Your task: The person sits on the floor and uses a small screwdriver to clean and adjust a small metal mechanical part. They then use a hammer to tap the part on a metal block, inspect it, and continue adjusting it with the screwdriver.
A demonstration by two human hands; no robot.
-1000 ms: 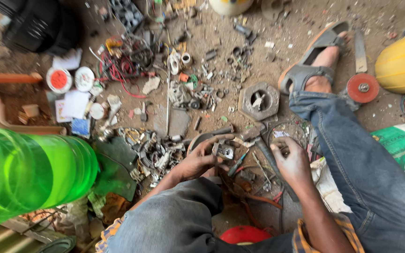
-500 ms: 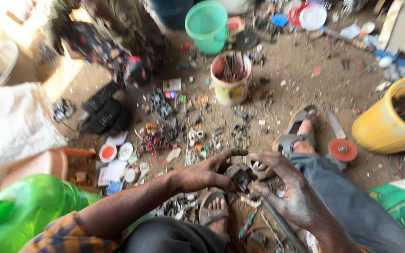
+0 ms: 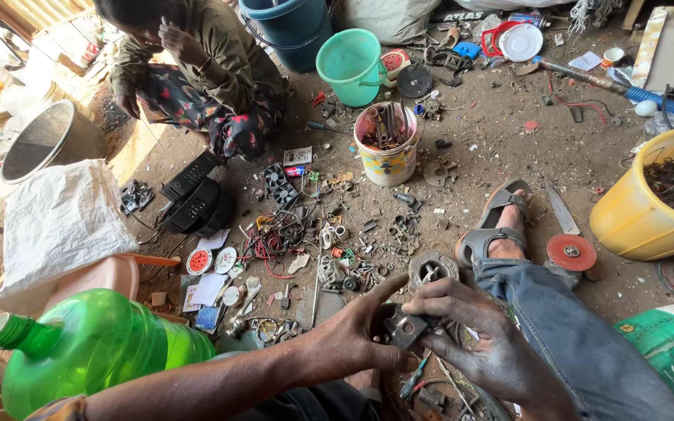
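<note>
Two hands grip one small dark metal part (image 3: 406, 329) above the scrap-strewn ground.

Left hand (image 3: 356, 337) presses its thumb against the part, index finger extended; right hand (image 3: 473, 331) curls its fingers around the opposite side. Directly beyond lies a round metal disc (image 3: 433, 270), with loose wires and fittings (image 3: 290, 234) to the left. A green plastic bottle (image 3: 87, 347) sits near the left arm; a yellow tub (image 3: 653, 206) stands well apart, right.

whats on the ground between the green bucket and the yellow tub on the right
In the head view, between the green bucket and the yellow tub lies mostly bare dirt floor with scattered small metal scraps, plus a knife blade near the tub.
</note>
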